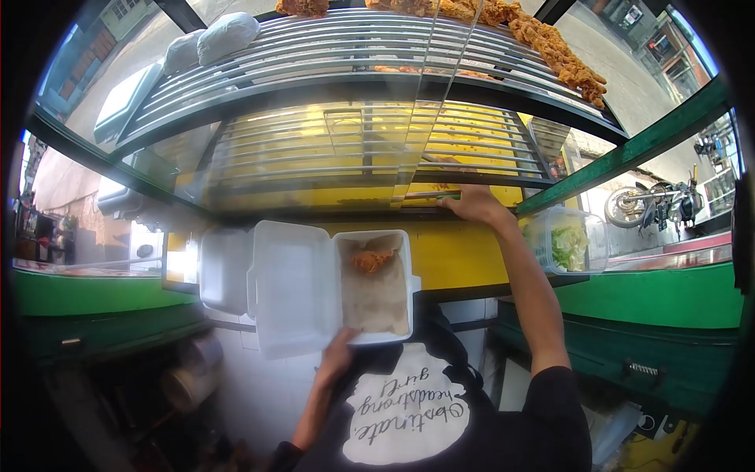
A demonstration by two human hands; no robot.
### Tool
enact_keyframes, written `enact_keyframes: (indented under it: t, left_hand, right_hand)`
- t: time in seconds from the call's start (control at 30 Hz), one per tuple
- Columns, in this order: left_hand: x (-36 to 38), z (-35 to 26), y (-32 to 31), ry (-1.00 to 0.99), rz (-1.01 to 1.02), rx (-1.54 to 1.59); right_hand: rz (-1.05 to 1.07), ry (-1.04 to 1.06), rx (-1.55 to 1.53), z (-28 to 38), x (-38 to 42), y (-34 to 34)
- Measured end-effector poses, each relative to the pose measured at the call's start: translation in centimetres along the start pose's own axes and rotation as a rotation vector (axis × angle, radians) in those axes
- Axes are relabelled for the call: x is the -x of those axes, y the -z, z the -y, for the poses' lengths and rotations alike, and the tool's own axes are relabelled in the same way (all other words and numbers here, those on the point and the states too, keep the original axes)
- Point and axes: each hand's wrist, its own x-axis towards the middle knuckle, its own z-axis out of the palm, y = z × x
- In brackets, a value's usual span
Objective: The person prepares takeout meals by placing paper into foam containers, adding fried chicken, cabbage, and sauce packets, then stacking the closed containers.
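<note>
Filling step, I judge: left hand (pixel 336 355) grips the open box (pixel 330 287), chicken (pixel 371 259) at its twelve o'clock; right hand (pixel 472 203) clenches tongs (pixel 432 194), needing a reach into the case.

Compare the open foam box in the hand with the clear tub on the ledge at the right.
The foam box is white and opaque; the clear tub shows its contents through its wall. The foam box lies open, held by the left hand; the clear tub stands on the ledge, untouched. The foam box holds a fried piece; the clear tub holds green leaves. Both are food containers.
</note>
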Motion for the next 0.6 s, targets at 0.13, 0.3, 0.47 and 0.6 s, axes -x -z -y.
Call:
enact_keyframes:
  t: [0.13,0.3,0.47,0.6]
  left_hand:
    - [0.0,0.2,-0.2,-0.005,0.024,0.003]
    - [-0.7,0.7,0.0,-0.013,0.077,-0.024]
    - [-1.8,1.7,-0.4,0.004,0.109,0.001]
    - [-1.7,0.0,0.1,-0.018,0.099,-0.046]
  right_hand:
    - [-0.084,0.061,0.022,-0.5,0.5,-0.5]
    - [-0.174,0.075,0.082,0.1,1.3,-0.4]
    - [-0.222,0.039,0.120,-0.5,1.1,-1.2]
    - [-0.306,0.069,0.148,-1.9,0.5,-2.2]
